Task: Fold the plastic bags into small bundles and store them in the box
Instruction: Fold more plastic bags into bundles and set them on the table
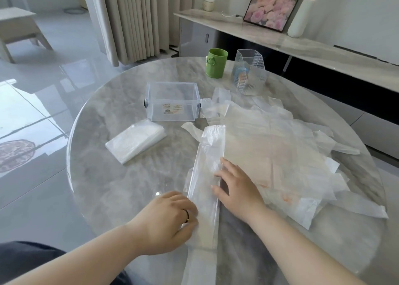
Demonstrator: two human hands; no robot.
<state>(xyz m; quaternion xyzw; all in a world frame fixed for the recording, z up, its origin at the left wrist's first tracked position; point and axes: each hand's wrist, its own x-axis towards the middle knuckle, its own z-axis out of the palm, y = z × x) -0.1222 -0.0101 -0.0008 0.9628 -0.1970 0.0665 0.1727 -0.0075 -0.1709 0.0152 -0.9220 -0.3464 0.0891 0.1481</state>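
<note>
both hands [166, 220] [236, 189] press flat, gripping nothing, on the bag [207, 176]; its long strip runs away toward the box [172, 103], left hand nearer its end

Your left hand [170, 221] lies palm down, fingers curled a bit, ring on one finger, forearm coming in from bottom left. Your right hand [236, 187] is flat, fingers spread & pointing up-left, forearm in from bottom right. Both arms bare.
</note>
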